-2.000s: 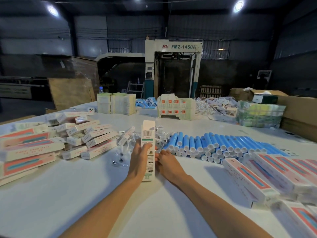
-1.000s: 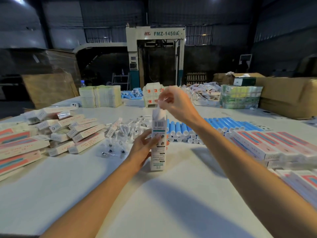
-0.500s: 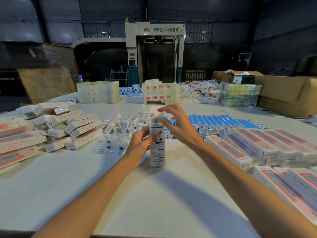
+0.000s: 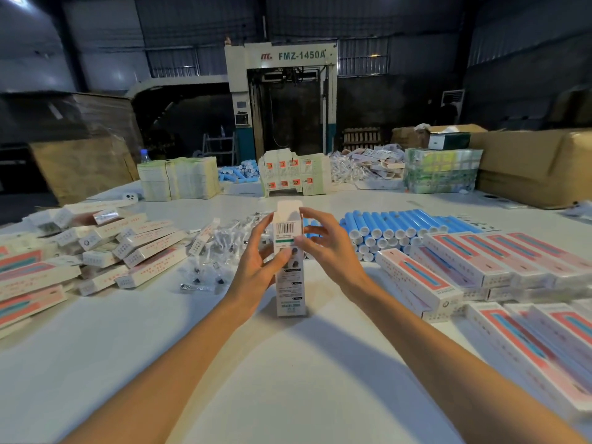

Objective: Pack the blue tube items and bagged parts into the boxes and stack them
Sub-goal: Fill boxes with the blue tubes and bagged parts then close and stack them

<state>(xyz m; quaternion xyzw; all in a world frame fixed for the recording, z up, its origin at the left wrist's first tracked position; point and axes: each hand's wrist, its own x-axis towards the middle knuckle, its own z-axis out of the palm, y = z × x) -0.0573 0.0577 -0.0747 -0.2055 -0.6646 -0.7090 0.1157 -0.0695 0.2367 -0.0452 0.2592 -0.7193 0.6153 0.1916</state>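
White cardboard stands on end at the centre of the table [image 4: 288, 379]: a worker's left hand [image 4: 256, 267] wraps the lower left side of the upright box [image 4: 289, 277], thumb on the printed face, while the right hand [image 4: 323, 251] pinches its upper right edge just below the raised top flap [image 4: 289, 208]. The step in hand looks to be closing the carton. It is best done with a firm left grip and the base flat on the table so the box does not tip, then by folding the flap down squarely and tucking its tongue inside the front wall without crushing the corners. Whether a tube and a bag are already inside cannot be seen from this angle. Left of the upright box lies a loose pile of closed boxes [image 4: 96, 251], contents hidden. Just left of and behind it, clear bagged parts [image 4: 221, 248] lie scattered on the table, outside any carton. Right of and behind the box, blue tubes [image 4: 400, 225] lie in a stacked row, unpacked, and further right sit rows of closed pink-striped boxes [image 4: 480, 267].
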